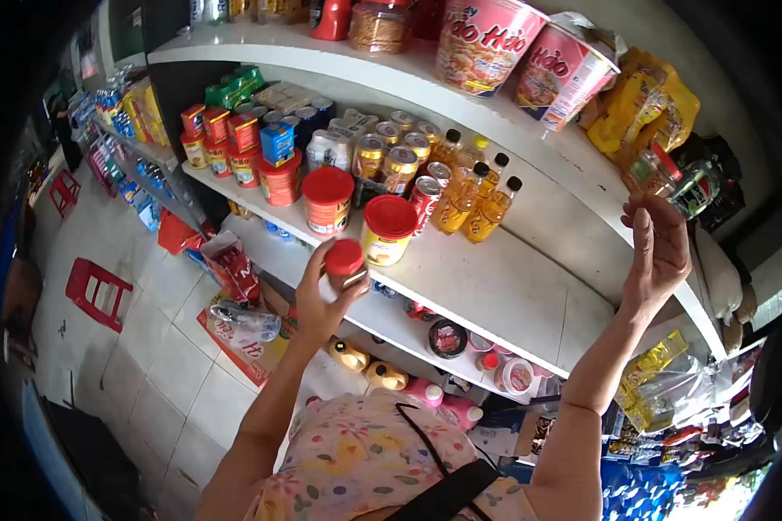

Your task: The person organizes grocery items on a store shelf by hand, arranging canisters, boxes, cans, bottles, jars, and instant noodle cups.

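Observation:
My left hand (pixel 320 300) is closed around a small jar with a red lid (pixel 345 257). It is in front of the middle shelf's edge, just below a yellow tub with a red lid (pixel 388 230) and a red-lidded red and white tub (pixel 328 201). My right hand (pixel 658 252) is raised by the upper shelf's front edge, fingers loosely bent and nothing visible between them. Beyond its fingertips is a clear jar with a red lid (pixel 653 170), beside a green package (pixel 698 189). I cannot tell whether the fingertips touch that jar.
On the middle shelf (pixel 513 295) stand bottles of amber drink (pixel 480 208), cans (pixel 400 168) and red-lidded tins. Pink noodle cups (pixel 487 43) sit on the upper shelf above. Lower down are a dark round tub (pixel 447 339) and pink bottles. A red stool (pixel 98 293) stands on the tiled floor.

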